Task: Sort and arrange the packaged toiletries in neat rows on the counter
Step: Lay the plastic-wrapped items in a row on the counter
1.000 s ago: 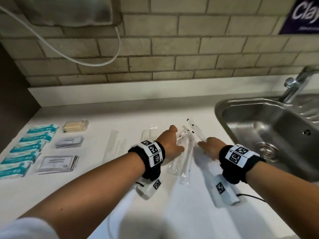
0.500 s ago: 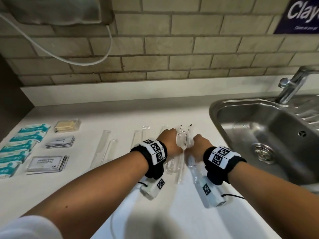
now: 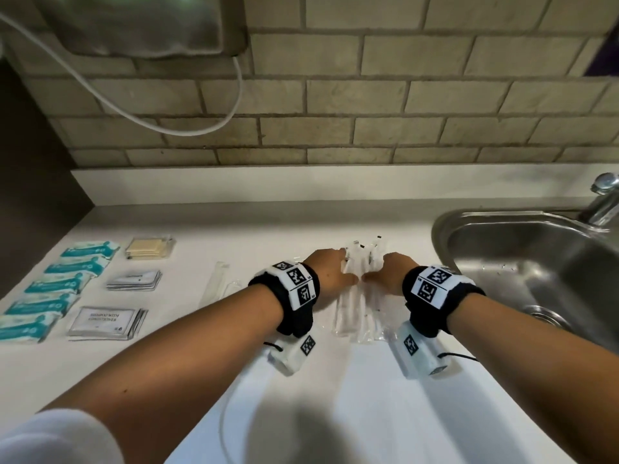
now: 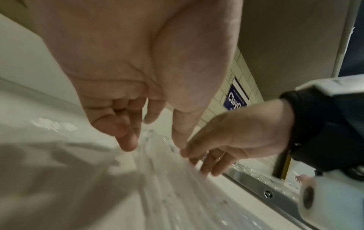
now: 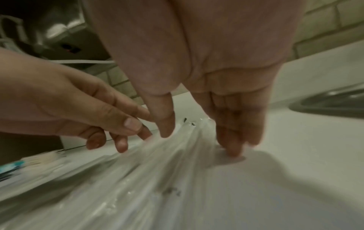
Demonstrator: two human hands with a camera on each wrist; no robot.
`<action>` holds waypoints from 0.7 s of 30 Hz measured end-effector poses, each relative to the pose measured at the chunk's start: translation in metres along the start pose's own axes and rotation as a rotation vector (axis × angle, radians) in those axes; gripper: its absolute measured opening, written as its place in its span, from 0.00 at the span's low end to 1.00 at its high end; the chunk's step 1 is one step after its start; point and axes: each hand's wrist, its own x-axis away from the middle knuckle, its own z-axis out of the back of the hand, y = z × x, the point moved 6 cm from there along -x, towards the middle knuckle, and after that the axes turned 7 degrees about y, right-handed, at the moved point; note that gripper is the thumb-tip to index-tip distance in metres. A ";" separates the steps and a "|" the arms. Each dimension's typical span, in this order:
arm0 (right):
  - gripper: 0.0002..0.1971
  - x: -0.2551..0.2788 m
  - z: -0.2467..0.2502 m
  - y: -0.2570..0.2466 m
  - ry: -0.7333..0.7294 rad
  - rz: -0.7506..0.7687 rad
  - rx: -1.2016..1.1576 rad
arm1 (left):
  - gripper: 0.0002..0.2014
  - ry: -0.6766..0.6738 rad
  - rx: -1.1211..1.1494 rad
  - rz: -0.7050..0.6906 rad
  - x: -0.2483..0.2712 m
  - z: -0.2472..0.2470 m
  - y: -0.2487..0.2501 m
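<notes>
Brick-patterned tiles are backing a white tabletop (image 3: 351, 413) that is running up to a steel sink (image 3: 522, 262) on the right. Teal packets (image 3: 53, 286), a stack of shampoo sachets (image 3: 105, 321), a smaller sachet stack (image 3: 134, 281) and a pack of yellowish pads (image 3: 149, 248) are already lying in rows at the left. Near the sink, a bundle of clear-wrapped toiletries (image 3: 360, 316) — long, thin items in transparent sleeves — is lying flat on the tabletop, and both hands are bracketing it. The left hand (image 3: 330, 277) is pressing in from the left side with straight, relaxed fingers (image 4: 128, 140); the right hand (image 3: 390, 276) is mirroring it from the sink side, its fingertips (image 5: 234, 149) touching the tabletop at the bundle's edge. Neither hand is gripping anything — they are squeezing the pile together, thumbs nearly meeting over it. Both forearms are reaching forward and low, wrists slightly bent down. The sleeves are looking light, crinkly and slippery, likely to slide over one another, so nudging them from the long sides or pinching one near its middle is probably the safest hold. Two more clear sleeves (image 3: 221, 286) are lying apart to the left.
</notes>
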 end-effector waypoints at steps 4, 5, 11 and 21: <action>0.29 0.016 0.006 -0.019 0.091 0.019 0.115 | 0.30 0.055 0.096 -0.011 0.015 0.027 -0.032; 0.31 0.024 0.005 -0.029 0.115 0.046 0.132 | 0.28 0.082 0.105 -0.019 0.021 0.035 -0.042; 0.25 0.068 -0.035 -0.111 0.001 0.454 0.159 | 0.25 0.140 -0.189 0.070 0.064 0.067 -0.121; 0.19 0.071 -0.102 -0.167 0.102 0.225 0.273 | 0.34 -0.122 -0.322 0.074 0.112 0.037 -0.193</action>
